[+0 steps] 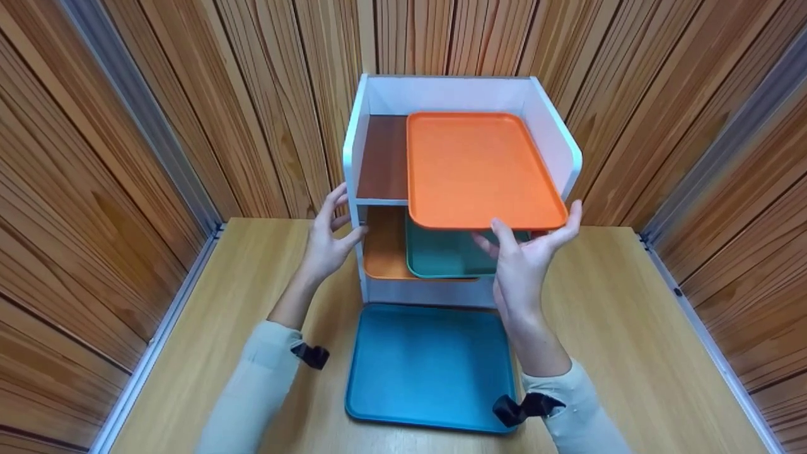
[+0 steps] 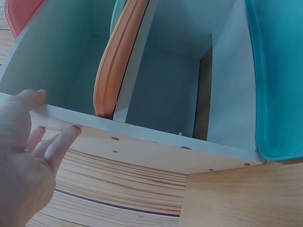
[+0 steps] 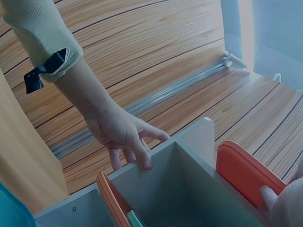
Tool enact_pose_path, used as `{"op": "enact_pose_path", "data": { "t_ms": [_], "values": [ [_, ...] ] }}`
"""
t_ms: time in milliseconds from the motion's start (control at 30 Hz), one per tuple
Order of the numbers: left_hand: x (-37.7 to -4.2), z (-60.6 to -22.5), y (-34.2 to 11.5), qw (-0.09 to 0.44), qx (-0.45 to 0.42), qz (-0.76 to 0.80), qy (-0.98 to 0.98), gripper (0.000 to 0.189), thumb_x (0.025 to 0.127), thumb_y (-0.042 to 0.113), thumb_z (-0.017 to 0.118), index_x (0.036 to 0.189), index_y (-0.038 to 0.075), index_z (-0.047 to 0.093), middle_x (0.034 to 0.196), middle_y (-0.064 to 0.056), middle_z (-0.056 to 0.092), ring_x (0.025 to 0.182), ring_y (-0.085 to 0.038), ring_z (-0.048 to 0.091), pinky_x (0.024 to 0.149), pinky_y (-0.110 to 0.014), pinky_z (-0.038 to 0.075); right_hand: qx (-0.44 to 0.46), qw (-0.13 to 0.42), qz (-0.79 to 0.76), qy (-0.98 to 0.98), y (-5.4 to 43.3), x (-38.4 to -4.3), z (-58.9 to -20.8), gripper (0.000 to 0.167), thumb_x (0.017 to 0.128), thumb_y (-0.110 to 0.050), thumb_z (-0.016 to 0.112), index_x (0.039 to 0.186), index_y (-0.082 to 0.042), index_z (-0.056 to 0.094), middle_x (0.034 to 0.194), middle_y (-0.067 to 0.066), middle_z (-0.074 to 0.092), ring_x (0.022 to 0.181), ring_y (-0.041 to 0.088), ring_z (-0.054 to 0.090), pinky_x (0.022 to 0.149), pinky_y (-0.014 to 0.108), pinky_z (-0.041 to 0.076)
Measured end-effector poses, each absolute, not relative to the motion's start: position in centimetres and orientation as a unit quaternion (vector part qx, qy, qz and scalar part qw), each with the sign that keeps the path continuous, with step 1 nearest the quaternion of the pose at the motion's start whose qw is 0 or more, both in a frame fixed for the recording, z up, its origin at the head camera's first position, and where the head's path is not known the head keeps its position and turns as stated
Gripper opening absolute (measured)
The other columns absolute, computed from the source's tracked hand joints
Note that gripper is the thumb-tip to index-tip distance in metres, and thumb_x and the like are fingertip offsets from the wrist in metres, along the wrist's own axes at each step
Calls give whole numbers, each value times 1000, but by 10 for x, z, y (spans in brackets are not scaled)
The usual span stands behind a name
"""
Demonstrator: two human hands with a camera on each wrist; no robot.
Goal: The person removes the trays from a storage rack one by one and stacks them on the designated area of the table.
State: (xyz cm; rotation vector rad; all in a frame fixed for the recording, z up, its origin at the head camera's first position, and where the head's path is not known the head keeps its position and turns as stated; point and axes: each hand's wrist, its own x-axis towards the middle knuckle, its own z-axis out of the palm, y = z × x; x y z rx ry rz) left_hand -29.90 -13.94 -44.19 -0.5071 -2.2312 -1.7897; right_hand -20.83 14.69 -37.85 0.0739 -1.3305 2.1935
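Note:
A white shelf unit (image 1: 451, 94) stands at the back of the table. My left hand (image 1: 328, 243) grips its left side panel by the front edge, thumb inside and fingers outside, as the left wrist view shows. My right hand (image 1: 526, 265) holds an orange tray (image 1: 482, 170) at its front right corner. This tray lies at the right of the top level, its front end sticking out past the shelf. On the level below, a green tray (image 1: 441, 255) rests over another orange tray (image 1: 384, 249). The right hand partly hides both.
A blue tray (image 1: 432, 372) lies on the wooden table (image 1: 630, 353) in front of the shelf unit. Wood-patterned walls (image 1: 466, 38) close off the back and both sides. The top level has a brown board (image 1: 383, 157) left of the orange tray.

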Motion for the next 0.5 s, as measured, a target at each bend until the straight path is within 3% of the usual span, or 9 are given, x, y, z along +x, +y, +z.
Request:
{"op": "enact_pose_path", "data": {
  "t_ms": [500],
  "values": [
    [-299, -442, -139, 128, -181, -609, -762, 77, 105, -2, 74, 172, 10, 39, 164, -26, 53, 149, -57, 61, 111, -68, 62, 16, 290, 840, -457, 144, -206, -381, 111, 106, 9, 66, 174, -32, -11, 169, 14, 39, 146, 37, 61, 93, 41, 72]
  ]
}}
